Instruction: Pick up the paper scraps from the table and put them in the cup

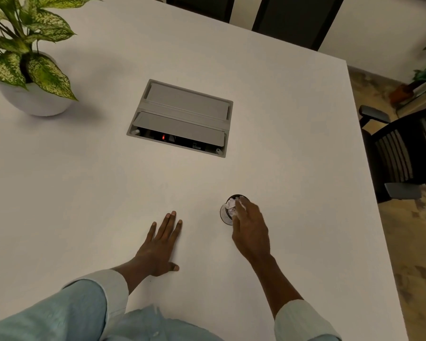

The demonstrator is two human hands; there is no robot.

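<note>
A small clear cup (224, 214) stands on the white table (84, 193), right of centre and near me. Crumpled white paper scraps (231, 205) fill it to the rim. My right hand (250, 226) hovers over the cup's right side, its fingertips pinched on a white scrap at the rim. My left hand (161, 244) lies flat on the table to the left of the cup, palm down, fingers spread, holding nothing. No loose scraps show on the table surface.
A grey cable box (182, 116) with its near flap open is set into the table's middle. A potted plant (27, 70) in a white pot stands at the far left. The table's right edge runs close to the cup; a black chair (403, 153) stands beyond it.
</note>
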